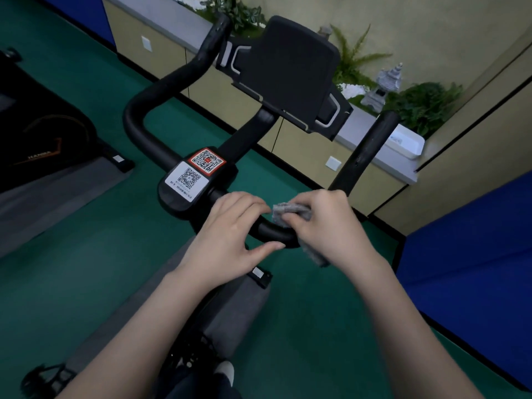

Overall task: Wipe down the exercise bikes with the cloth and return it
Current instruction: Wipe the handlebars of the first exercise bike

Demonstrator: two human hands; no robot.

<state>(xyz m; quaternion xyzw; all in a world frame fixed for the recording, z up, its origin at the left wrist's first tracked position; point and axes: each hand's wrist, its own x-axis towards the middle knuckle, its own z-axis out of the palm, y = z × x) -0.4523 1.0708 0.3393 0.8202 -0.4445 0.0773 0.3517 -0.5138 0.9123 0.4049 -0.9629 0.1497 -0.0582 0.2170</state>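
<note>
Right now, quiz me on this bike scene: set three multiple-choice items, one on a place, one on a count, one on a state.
1. Where is the grey cloth?
A) on the floor
B) on the handlebar, under the right hand
C) over the tablet holder

2. How many QR-code stickers are on the centre housing?
A) one
B) two
C) four

3. What is the left hand doing?
A) lying flat on the stickers
B) hanging at the person's side
C) curling over the handlebar next to the cloth

Answers:
1 B, the right hand wraps the cloth round the bar's bend.
2 B, one sticker is red-bordered and one is white.
3 C, its fingers arch over the bar with the thumb below.
</note>
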